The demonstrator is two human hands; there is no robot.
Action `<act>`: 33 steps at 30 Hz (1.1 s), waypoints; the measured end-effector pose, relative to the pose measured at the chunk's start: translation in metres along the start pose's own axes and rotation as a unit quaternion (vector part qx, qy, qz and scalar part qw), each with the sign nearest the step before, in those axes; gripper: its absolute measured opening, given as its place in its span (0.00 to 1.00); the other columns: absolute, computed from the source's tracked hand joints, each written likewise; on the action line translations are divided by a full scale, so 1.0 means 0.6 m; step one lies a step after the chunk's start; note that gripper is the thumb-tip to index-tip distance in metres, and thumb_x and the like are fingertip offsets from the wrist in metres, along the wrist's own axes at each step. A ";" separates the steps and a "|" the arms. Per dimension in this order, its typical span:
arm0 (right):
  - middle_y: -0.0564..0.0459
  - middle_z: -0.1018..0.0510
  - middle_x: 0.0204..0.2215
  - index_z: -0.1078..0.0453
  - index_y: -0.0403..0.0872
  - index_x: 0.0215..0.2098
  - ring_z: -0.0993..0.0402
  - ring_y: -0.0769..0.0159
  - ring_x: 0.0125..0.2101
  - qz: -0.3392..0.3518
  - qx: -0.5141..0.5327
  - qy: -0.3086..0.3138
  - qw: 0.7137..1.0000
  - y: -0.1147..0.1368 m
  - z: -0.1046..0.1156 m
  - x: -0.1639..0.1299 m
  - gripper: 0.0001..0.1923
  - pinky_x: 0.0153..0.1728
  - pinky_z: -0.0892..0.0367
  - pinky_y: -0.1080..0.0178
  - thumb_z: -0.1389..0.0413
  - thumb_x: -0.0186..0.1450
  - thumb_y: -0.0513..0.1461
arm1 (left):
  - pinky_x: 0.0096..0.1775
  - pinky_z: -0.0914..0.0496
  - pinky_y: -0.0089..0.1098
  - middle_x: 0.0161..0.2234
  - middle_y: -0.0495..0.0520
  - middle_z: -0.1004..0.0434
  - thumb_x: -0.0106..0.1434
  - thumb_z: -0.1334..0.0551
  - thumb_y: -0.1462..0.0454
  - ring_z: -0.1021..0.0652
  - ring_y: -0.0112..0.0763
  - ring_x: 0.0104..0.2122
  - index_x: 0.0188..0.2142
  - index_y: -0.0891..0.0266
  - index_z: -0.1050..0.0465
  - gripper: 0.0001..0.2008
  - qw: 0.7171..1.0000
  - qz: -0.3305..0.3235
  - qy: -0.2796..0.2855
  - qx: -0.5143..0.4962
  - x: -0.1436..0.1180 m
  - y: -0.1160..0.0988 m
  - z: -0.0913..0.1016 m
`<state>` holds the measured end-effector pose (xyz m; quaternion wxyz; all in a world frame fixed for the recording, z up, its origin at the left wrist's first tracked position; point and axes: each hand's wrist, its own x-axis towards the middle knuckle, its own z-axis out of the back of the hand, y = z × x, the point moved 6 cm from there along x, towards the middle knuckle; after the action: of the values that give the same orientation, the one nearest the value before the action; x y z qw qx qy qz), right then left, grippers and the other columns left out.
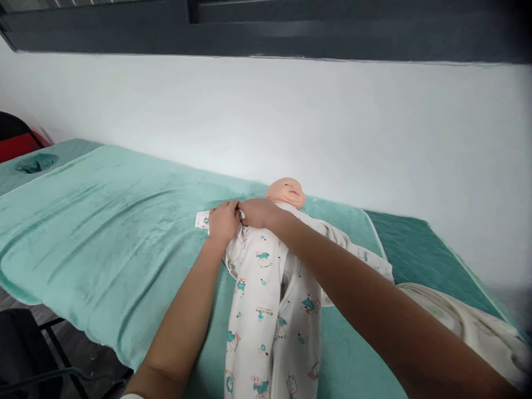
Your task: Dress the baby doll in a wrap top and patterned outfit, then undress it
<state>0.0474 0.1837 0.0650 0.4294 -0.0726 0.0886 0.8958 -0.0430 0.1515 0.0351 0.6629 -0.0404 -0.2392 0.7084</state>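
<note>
Both hands, left hand [223,220] and right hand [258,213], are pinched shut on the printed onesie [266,288] just below the doll's head [286,192]. The doll lies on the bed [103,233], head near the wall-side edge. Loads of open teal towel left of the doll.

The baby garment [266,310] is white, printed all over with small teal cartoon animals, dots and rings. The doll's head [286,192] is a pale peach. The towel [103,238] spread over the bed is a soft mint green; the bed cover [411,249] showing at the right is a darker teal. The wall [291,122] is plain white, the window frame [291,33] dark grey. At the far left sits something red [19,145].
</note>
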 end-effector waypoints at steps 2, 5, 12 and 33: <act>0.55 0.22 0.30 0.25 0.47 0.41 0.29 0.66 0.28 0.017 0.000 -0.021 1.000 -0.004 0.012 -0.012 0.07 0.32 0.35 0.62 0.42 0.64 0.35 | 0.47 0.34 0.38 0.48 0.55 0.21 0.68 0.48 0.66 0.22 0.41 0.47 0.53 0.50 0.27 0.18 1.000 -0.003 -0.004 -0.005 -0.003 0.001 0.005; 0.56 0.21 0.29 0.24 0.53 0.43 0.31 0.66 0.24 0.042 0.006 -0.036 0.998 -0.010 0.029 -0.030 0.15 0.28 0.42 0.63 0.44 0.60 0.34 | 0.45 0.33 0.36 0.50 0.53 0.22 0.69 0.48 0.66 0.22 0.39 0.47 0.55 0.49 0.27 0.19 0.999 -0.016 -0.018 -0.025 -0.008 0.004 0.012; 0.53 0.19 0.34 0.22 0.55 0.39 0.27 0.61 0.32 0.025 0.031 -0.051 0.998 -0.043 0.063 -0.067 0.10 0.31 0.43 0.62 0.43 0.61 0.39 | 0.44 0.32 0.32 0.50 0.50 0.22 0.67 0.48 0.69 0.22 0.36 0.48 0.48 0.49 0.20 0.20 0.993 0.000 -0.028 -0.115 -0.013 0.022 0.016; 0.46 0.22 0.45 0.27 0.50 0.50 0.26 0.55 0.43 0.033 0.035 -0.034 0.998 -0.031 0.022 -0.051 0.15 0.39 0.35 0.60 0.46 0.66 0.43 | 0.58 0.39 0.46 0.55 0.57 0.27 0.66 0.40 0.63 0.30 0.45 0.57 0.59 0.53 0.35 0.22 0.989 -0.121 0.032 0.073 -0.012 0.004 0.000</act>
<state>0.0799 0.1749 0.0824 0.4043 -0.0241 0.1073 0.9080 -0.0445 0.1447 0.0321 0.7519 0.0147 -0.1682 0.6373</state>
